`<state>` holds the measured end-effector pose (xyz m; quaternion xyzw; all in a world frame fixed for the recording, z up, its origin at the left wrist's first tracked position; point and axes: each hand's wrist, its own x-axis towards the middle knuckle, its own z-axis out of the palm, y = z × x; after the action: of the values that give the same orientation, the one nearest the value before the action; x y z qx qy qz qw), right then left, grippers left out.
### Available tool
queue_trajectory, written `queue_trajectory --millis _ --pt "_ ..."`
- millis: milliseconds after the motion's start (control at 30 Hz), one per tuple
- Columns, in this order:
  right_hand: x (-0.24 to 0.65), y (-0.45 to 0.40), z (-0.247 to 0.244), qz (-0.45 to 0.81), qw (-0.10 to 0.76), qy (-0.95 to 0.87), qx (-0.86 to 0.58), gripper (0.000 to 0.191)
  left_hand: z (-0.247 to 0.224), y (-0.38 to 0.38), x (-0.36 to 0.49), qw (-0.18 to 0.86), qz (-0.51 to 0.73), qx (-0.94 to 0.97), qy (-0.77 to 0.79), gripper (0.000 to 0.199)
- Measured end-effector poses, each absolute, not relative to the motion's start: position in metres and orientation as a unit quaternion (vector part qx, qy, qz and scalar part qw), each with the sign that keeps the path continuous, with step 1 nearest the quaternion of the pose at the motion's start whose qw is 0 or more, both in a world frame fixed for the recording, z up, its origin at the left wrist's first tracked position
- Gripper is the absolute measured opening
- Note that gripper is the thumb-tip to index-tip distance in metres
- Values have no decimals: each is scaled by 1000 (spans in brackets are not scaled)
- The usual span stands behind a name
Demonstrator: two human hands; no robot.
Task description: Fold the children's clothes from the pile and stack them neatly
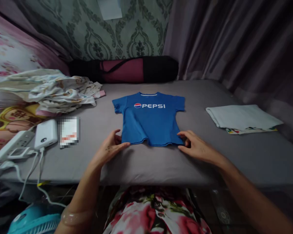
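Note:
A blue T-shirt with a white PEPSI print across the chest lies spread on the grey bed sheet, its neck pointing away from me. At the shirt's lower left corner, my left hand pinches the hem between thumb and fingers. My right hand grips the lower right corner the same way. Between my hands the hem is slightly raised and wavy, with a fold near its middle.
Folded pale cloth lies on the right. To the left are crumpled clothes, a white power bank, a power strip and a blurred packet. A black and maroon bag rests at the back. Below stands a turquoise fan.

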<state>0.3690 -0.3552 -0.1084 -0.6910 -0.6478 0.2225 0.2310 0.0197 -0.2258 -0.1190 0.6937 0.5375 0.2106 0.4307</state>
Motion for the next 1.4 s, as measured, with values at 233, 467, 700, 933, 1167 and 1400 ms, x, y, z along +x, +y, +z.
queue_trajectory --millis 233,467,700,933,1167,1400 --pt "368 -355 -129 139 228 -668 -694 34 -131 -231 16 419 246 727 485 53" --pt "352 -354 -129 62 188 -631 -750 35 -135 -233 27 333 259 744 518 44" --pt "338 -350 -118 53 78 -613 -785 41 -147 -229 28 143 218 817 514 50" --pt "352 -359 -101 12 -3 -602 -798 41 -124 -213 -22 55 136 855 497 53" --pt "365 -352 -100 -62 4 -741 -669 44 -123 -202 -25 39 109 920 375 51" --pt "371 -356 -96 11 18 -795 -606 41 -117 -191 -25 107 59 937 328 44"
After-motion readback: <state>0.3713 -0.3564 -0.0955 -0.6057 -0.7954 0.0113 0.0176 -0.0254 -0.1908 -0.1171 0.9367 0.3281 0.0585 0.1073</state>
